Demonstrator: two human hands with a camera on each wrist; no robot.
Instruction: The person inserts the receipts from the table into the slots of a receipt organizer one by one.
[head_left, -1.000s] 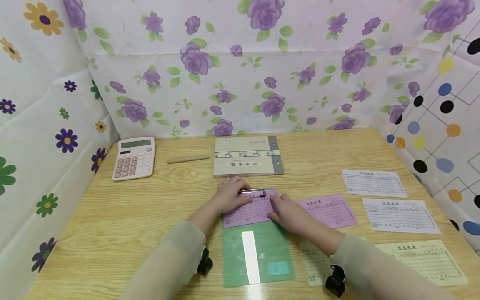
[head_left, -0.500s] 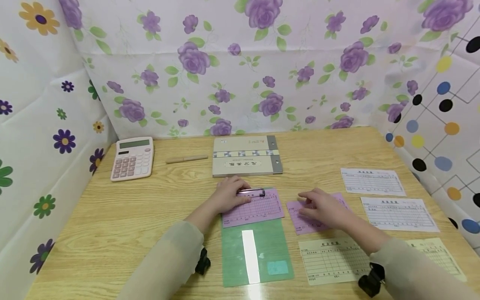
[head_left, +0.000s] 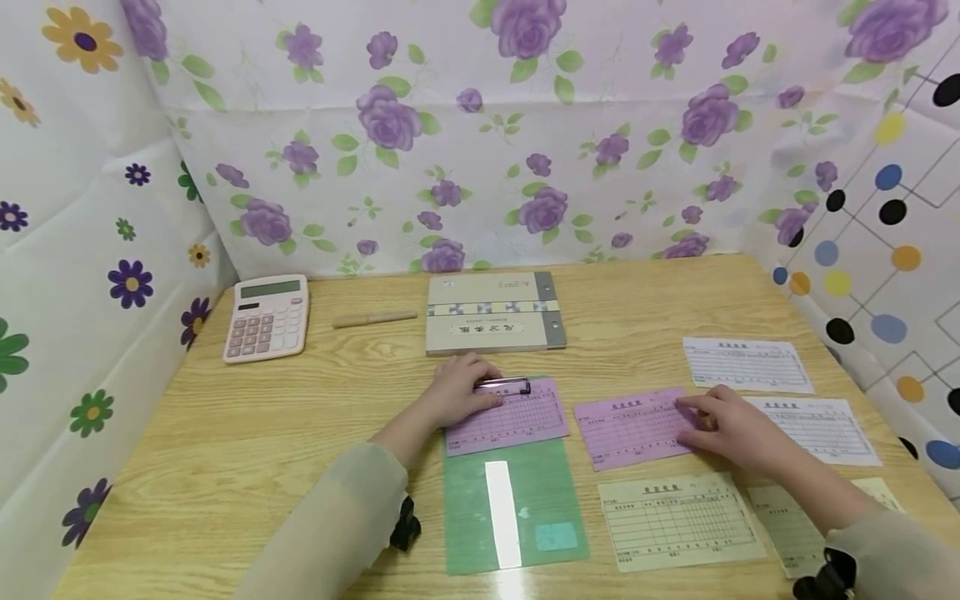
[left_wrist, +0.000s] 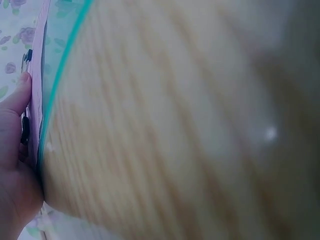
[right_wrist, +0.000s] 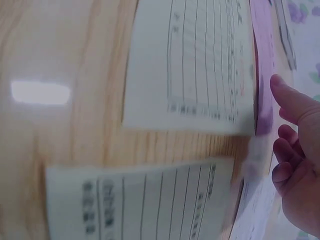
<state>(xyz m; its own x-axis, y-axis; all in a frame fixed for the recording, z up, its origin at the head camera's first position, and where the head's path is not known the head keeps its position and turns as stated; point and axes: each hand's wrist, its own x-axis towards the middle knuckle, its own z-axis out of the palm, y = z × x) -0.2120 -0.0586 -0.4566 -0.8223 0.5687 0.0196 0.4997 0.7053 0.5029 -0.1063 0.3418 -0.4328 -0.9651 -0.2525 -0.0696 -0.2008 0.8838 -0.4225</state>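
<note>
A green see-through clipboard lies on the table with a purple slip under its metal clip. My left hand grips the clipboard's upper left corner, thumb alongside the clip; in the left wrist view, the thumb lies by the clip. To the right of the clipboard lies a second purple slip. My right hand is at its right end, index finger and thumb apart, their tips right at the paper's edge. The right wrist view shows the other fingers loosely bent.
Two yellow slips lie nearer me on the right, one partly under my right forearm. Two white slips lie at far right. A ledger book, a tan pen and a pink calculator stand along the back.
My right hand has left the clipped slip and moved right, across the second purple slip to its right end. My left hand stays at the clip.
</note>
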